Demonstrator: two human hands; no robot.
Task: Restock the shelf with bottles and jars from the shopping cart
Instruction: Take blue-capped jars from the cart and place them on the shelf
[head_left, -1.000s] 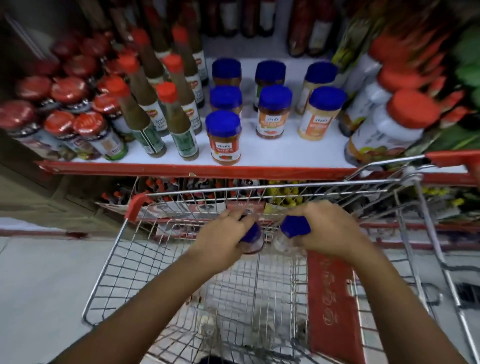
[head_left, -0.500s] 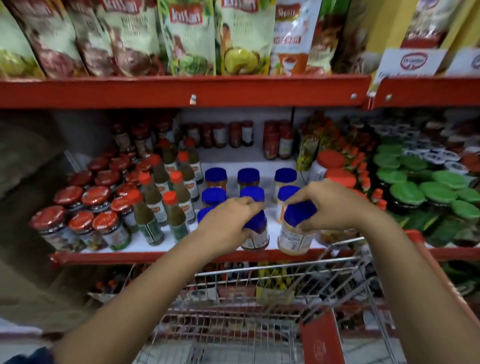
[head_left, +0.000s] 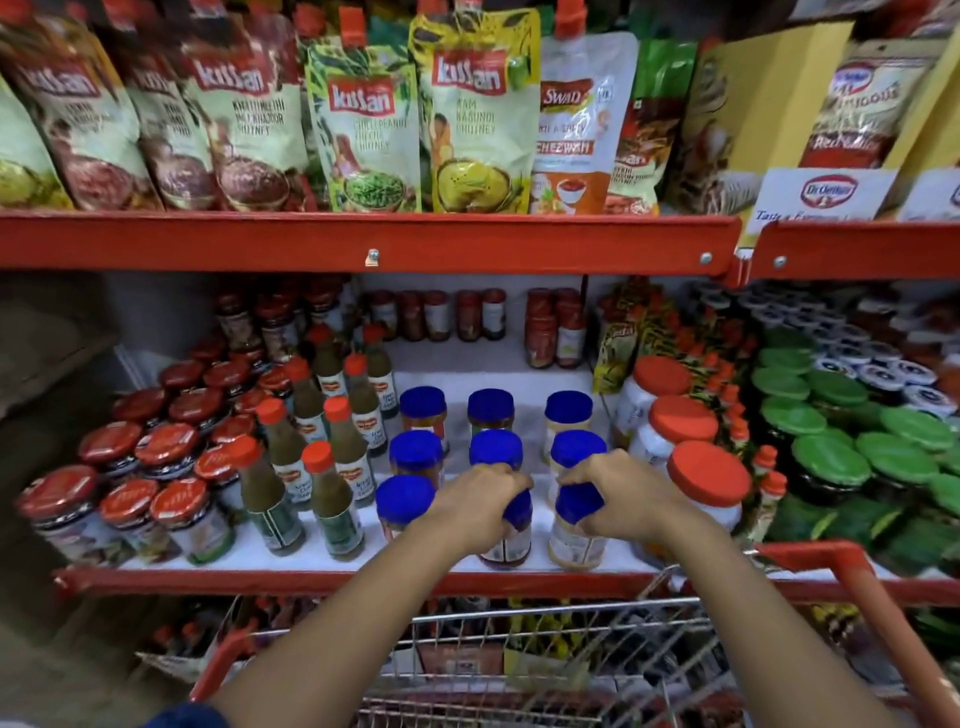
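My left hand (head_left: 480, 506) grips the blue lid of a reddish-filled jar (head_left: 509, 543) that stands at the front of the white shelf (head_left: 291, 556). My right hand (head_left: 618, 499) grips the blue lid of a pale-filled jar (head_left: 574, 543) standing just to its right. Both jars sit on the shelf surface in front of rows of other blue-lidded jars (head_left: 491, 410). The wire shopping cart (head_left: 561, 654) with red trim is below my forearms; its contents are hard to make out.
Green sauce bottles with orange caps (head_left: 332, 499) and red-lidded jars (head_left: 171, 514) fill the shelf's left. Large white jars with orange lids (head_left: 706, 483) crowd the right, then green-lidded tubs (head_left: 831, 462). Sauce pouches (head_left: 478, 114) hang on the red-edged shelf (head_left: 363, 241) above.
Both hands lifted the two blue-lidded jars out of the cart, carried them up and forward, and set them down on the shelf's front row. The view tilted up toward the shelves.
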